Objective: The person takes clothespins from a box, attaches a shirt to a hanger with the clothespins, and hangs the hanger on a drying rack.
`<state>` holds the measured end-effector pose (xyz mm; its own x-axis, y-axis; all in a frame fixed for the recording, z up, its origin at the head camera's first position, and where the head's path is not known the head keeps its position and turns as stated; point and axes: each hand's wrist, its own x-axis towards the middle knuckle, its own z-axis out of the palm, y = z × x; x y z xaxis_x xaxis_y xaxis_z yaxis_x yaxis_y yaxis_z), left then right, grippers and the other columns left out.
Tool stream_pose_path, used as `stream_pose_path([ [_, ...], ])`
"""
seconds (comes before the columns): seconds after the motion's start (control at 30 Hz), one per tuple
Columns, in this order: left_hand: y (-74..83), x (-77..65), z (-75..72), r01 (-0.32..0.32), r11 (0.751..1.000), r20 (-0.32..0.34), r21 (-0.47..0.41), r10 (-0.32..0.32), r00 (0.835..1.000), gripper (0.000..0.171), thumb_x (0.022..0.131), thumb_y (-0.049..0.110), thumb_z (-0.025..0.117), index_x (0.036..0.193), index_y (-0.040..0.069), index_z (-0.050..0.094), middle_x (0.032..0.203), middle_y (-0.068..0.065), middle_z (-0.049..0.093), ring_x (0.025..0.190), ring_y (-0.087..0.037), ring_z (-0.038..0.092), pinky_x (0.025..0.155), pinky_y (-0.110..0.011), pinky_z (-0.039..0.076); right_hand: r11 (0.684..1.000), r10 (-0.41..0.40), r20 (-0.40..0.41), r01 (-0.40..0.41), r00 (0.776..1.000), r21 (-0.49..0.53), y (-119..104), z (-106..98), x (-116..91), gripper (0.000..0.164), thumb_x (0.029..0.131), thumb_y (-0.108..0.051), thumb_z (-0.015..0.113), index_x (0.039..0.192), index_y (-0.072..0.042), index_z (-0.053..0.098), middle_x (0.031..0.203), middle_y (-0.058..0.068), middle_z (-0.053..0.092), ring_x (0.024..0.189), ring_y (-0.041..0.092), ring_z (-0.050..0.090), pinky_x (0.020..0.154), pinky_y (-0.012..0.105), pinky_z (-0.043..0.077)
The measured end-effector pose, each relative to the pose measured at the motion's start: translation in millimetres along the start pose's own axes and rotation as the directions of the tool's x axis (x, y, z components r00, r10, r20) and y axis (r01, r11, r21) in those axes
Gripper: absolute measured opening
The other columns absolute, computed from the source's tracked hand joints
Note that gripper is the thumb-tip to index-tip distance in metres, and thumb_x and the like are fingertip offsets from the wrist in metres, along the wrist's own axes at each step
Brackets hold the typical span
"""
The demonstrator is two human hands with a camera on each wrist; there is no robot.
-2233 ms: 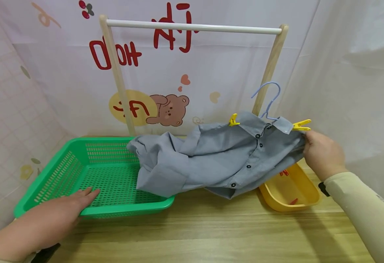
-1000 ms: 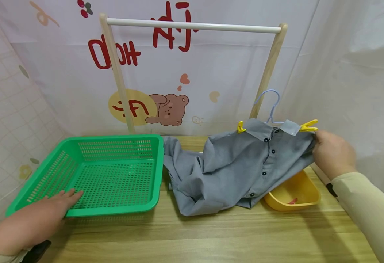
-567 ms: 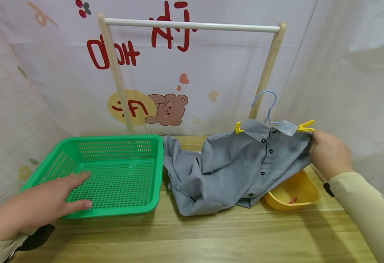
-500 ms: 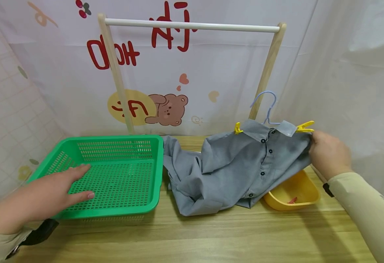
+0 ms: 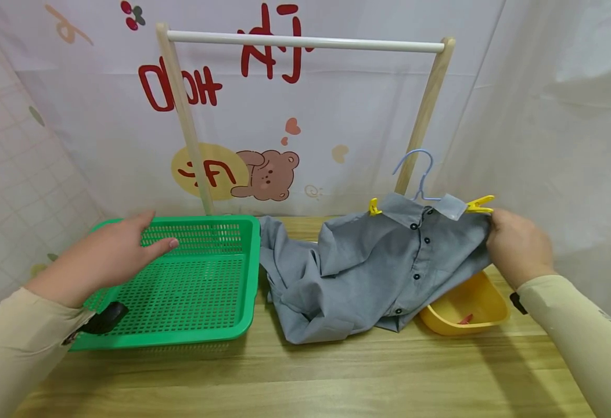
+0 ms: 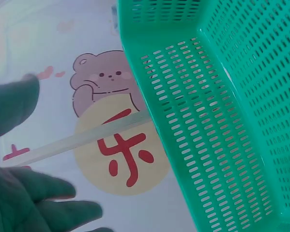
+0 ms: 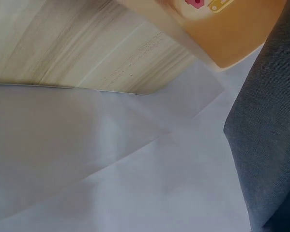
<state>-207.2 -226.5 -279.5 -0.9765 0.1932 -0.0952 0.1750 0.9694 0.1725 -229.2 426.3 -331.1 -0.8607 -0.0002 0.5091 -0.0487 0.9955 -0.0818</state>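
Observation:
A grey buttoned shirt [image 5: 358, 273] lies partly on the table, its collar end raised. A blue hanger [image 5: 421, 174] sticks up out of the collar. Yellow clothespins, a left one [image 5: 374, 207] and a right one [image 5: 480, 204], sit at the two shoulders. My right hand [image 5: 522, 247] grips the shirt's right shoulder beside the right clothespin; the fingertips are hidden behind the cloth. My left hand [image 5: 114, 249] hovers over the left part of the green basket [image 5: 180, 335], holding nothing. In the left wrist view, the left hand's fingers [image 6: 53, 186] are spread apart.
A clothes rack with a white bar [image 5: 305, 42] and wooden posts stands behind the shirt. Partly under the shirt sits a yellow bin [image 5: 467, 325] with small red and yellow pieces inside. White printed cloth [image 5: 347, 104] hangs behind the wooden table [image 5: 305, 383].
The shirt slid right, out of the basket onto the table, then its collar end shifted slightly left and down. My left hand left the basket's front rim, rising forward and to the right.

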Motion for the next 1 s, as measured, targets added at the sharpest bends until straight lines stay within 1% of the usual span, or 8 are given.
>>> stream_pose_path([
  [0.17,2.4,24.9,-5.0,0.044,0.997,-0.005,-0.066,-0.045,0.999,0.114,0.078,0.081,0.028,0.146,-0.005,-0.002,0.149,-0.033,0.013,0.130,-0.054,0.021,0.103,-0.066,0.021,1.000,-0.002,0.003,0.002,1.000,-0.004,-2.4,-1.5,-0.8,0.019,0.085,-0.003,0.041,0.068,-0.008,0.048,0.064,0.013,0.053,0.052,0.032,0.049,0.041,0.047,0.033],
  [0.23,3.4,34.9,-6.7,0.052,0.995,-0.020,-0.083,-0.054,0.998,0.116,0.077,0.082,0.029,0.146,-0.005,-0.003,0.149,-0.033,0.012,0.131,-0.054,0.020,0.103,-0.066,0.021,1.000,0.000,0.013,0.000,1.000,-0.006,-3.0,-1.8,-1.3,0.019,0.085,-0.003,0.041,0.068,-0.008,0.048,0.064,0.013,0.053,0.053,0.031,0.049,0.041,0.048,0.034],
  [0.4,9.9,57.6,-10.2,0.059,0.993,-0.051,-0.103,-0.064,0.997,0.116,0.076,0.082,0.029,0.146,-0.006,0.001,0.147,-0.033,0.018,0.130,-0.053,0.025,0.101,-0.066,0.025,1.000,0.008,0.033,-0.008,0.999,0.000,-5.4,-3.7,-2.5,0.018,0.084,-0.002,0.041,0.068,-0.007,0.048,0.065,0.013,0.053,0.053,0.030,0.049,0.042,0.048,0.035],
  [0.5,13.6,71.0,-10.4,0.048,0.991,-0.085,-0.122,-0.058,0.995,0.112,0.076,0.082,0.030,0.147,-0.001,0.009,0.145,-0.028,0.029,0.125,-0.050,0.037,0.095,-0.066,0.034,1.000,0.008,0.028,-0.008,1.000,-0.002,-7.3,-5.6,-2.8,0.018,0.083,-0.002,0.041,0.068,-0.007,0.048,0.066,0.013,0.054,0.054,0.031,0.049,0.043,0.049,0.036],
  [0.63,14.3,89.4,-8.8,0.067,0.988,-0.128,-0.140,-0.085,0.988,0.111,0.075,0.083,0.030,0.144,-0.002,0.017,0.138,-0.027,0.039,0.114,-0.046,0.048,0.084,-0.062,0.043,1.000,0.022,0.029,-0.022,0.999,0.002,-9.6,-6.8,-2.3,0.018,0.084,-0.002,0.040,0.070,-0.007,0.049,0.068,0.015,0.055,0.056,0.033,0.051,0.044,0.051,0.037],
  [0.7,12.3,98.3,-8.2,0.094,0.984,-0.134,-0.154,-0.115,0.984,0.115,0.074,0.084,0.030,0.144,-0.006,0.015,0.137,-0.030,0.038,0.114,-0.048,0.047,0.084,-0.062,0.043,1.000,0.029,0.030,-0.029,0.999,0.005,-10.7,-6.7,-1.6,0.018,0.084,-0.002,0.040,0.070,-0.007,0.050,0.070,0.015,0.056,0.057,0.034,0.052,0.044,0.051,0.037],
  [0.8,7.2,110.5,-7.0,0.119,0.976,-0.137,-0.185,-0.146,0.980,0.117,0.073,0.085,0.030,0.145,-0.006,0.011,0.138,-0.031,0.038,0.113,-0.049,0.046,0.083,-0.062,0.043,1.000,0.024,0.023,-0.024,0.999,0.003,-12.8,-6.7,-0.6,0.018,0.085,-0.002,0.040,0.070,-0.007,0.050,0.070,0.014,0.056,0.058,0.033,0.051,0.046,0.051,0.038],
  [1.0,-1.5,126.8,-4.9,0.128,0.974,-0.129,-0.187,-0.154,0.980,0.116,0.073,0.086,0.025,0.144,-0.007,0.018,0.137,-0.032,0.039,0.110,-0.049,0.047,0.081,-0.061,0.044,1.000,0.009,0.016,-0.009,1.000,0.010,-17.2,-5.5,0.9,0.017,0.084,-0.001,0.041,0.074,-0.006,0.053,0.073,0.016,0.059,0.062,0.035,0.054,0.052,0.054,0.040],
])
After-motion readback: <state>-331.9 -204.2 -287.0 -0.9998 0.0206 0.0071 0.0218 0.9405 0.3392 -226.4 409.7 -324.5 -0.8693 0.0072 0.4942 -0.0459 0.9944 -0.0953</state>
